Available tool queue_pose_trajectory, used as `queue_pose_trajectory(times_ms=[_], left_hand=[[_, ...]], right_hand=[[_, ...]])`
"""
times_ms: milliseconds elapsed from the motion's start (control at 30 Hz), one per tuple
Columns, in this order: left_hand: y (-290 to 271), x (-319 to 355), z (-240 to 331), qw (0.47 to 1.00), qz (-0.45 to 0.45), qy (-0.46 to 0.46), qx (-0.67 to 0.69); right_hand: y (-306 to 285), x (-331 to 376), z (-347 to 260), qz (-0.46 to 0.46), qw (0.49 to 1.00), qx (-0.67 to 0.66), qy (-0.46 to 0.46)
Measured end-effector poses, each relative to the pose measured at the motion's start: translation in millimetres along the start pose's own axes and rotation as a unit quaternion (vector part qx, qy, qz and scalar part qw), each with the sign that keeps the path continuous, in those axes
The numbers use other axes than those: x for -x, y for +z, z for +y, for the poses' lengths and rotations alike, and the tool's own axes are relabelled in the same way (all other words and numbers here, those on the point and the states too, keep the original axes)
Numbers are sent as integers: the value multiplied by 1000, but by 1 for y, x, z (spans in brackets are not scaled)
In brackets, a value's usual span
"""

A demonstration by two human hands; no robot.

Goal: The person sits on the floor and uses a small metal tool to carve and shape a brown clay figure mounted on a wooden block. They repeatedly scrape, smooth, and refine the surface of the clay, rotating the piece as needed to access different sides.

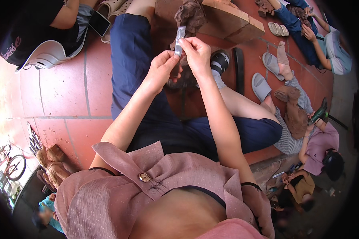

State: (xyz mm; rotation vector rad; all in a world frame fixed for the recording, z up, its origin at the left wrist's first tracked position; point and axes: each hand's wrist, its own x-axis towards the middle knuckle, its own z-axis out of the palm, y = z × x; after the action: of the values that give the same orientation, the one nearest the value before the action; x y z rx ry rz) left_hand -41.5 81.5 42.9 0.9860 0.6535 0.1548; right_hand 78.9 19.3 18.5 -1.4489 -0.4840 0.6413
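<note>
Head view: narrow grey strip, thin and sandpaper-like, held upright above the lap. Left hand pinches its lower end; right hand pinches mid-length. Likely light, limp, rough-faced; best gripped at the ends. Brown carved wooden piece beyond.

Below the left hand and right hand, a brown carved figure is mostly hidden behind the fingers and wrists, so its shape cannot be told. The lower end of the thin grey strip disappears between the pinching fingertips. Up and left of the hands, a seated person is cut off by the picture's rim. Far right of the hands, the other workers' tools are too small to identify.
</note>
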Motion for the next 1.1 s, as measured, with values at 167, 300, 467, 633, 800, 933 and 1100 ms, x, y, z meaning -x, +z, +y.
queue_pose_trajectory(times_ms=[167, 300, 467, 633, 800, 933, 1100], left_hand=[[-8, -11, -9, 998, 11, 46, -36], [-4, -4, -4, 997, 30, 54, -36], [0, -10, -5, 997, 32, 67, -33], [-1, 1, -2, 998, 41, 34, -36], [-2, -13, -11, 997, 44, 63, -5], [-6, 0, -18, 999, 45, 20, -20], [-3, -12, 1, 996, 20, 80, 32]], right_hand=[[2, -4, 10, -15, 998, -51, 43], [6, 1, -4, -20, 999, -32, 38], [2, -9, -2, -29, 998, -37, 40], [5, -1, 1, -19, 997, -25, 74], [4, -10, 10, -28, 999, 0, 32], [5, 6, 14, -13, 998, 39, 55], [13, -9, -20, 15, 995, 94, -28]])
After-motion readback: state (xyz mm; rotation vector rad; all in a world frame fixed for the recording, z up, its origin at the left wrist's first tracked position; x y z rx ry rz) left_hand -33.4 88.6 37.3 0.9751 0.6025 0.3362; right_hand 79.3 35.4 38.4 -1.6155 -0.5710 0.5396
